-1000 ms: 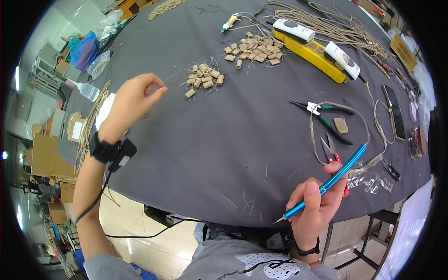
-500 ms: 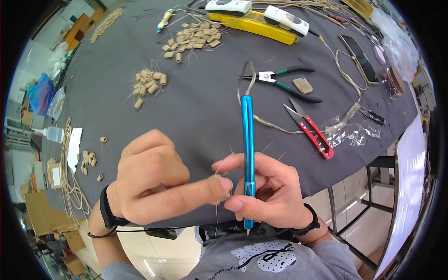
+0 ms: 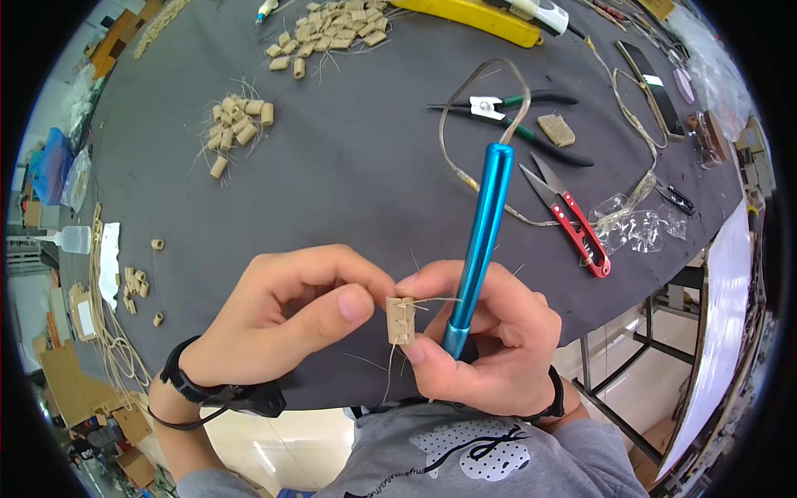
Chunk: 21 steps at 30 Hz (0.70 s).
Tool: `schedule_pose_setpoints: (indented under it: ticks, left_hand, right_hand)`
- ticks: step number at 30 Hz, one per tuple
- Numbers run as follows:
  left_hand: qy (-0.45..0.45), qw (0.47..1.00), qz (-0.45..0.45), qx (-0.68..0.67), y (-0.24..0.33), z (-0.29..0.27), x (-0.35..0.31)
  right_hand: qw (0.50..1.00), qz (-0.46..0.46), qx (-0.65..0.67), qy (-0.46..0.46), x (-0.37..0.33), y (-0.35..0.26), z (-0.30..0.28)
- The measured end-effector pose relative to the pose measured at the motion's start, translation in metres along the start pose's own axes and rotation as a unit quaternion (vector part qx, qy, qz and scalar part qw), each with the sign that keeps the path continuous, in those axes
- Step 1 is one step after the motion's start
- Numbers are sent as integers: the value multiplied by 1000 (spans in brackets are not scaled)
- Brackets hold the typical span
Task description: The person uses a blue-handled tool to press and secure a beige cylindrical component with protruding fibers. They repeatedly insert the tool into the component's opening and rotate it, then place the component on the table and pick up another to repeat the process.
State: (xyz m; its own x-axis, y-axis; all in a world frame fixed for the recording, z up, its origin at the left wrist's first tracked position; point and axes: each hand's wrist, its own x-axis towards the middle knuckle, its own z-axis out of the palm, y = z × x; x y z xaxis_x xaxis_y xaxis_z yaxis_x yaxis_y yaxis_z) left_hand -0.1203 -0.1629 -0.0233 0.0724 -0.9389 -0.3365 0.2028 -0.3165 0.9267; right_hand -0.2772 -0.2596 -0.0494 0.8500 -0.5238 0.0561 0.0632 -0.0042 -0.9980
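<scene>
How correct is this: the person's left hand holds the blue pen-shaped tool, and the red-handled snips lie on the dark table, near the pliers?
The hand is wrong: in the head view, the right hand, not the left hand, holds the blue pen-shaped tool. The red-handled snips do lie on the dark table, near the pliers.

The pen-shaped tool (image 3: 483,236) was metallic blue, the small tube (image 3: 398,324) tan, the worktop (image 3: 349,191) dark grey. Snips (image 3: 573,228) were red-handled, pliers (image 3: 486,108) green and black; the grey shirt (image 3: 374,466) bore black-dotted white patches (image 3: 506,463).
</scene>
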Motion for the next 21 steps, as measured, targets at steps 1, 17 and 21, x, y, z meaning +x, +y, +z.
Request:
schedule_pose_setpoints:
  ticks: [1, 17, 21]
  left_hand:
    - [-3, 999, -24, -28, -3, -2, 1]
    - [101, 913, 240, 315, -8, -1, 3]
    - [108, 936, 211, 261, -12, -5, 3]
  right_hand:
    - [1000, -5, -7, 3, 0, 1, 1]
    - [997, 22, -68, 7, -3, 7, 3]
    - [997, 54, -7, 57, -5, 6, 5]
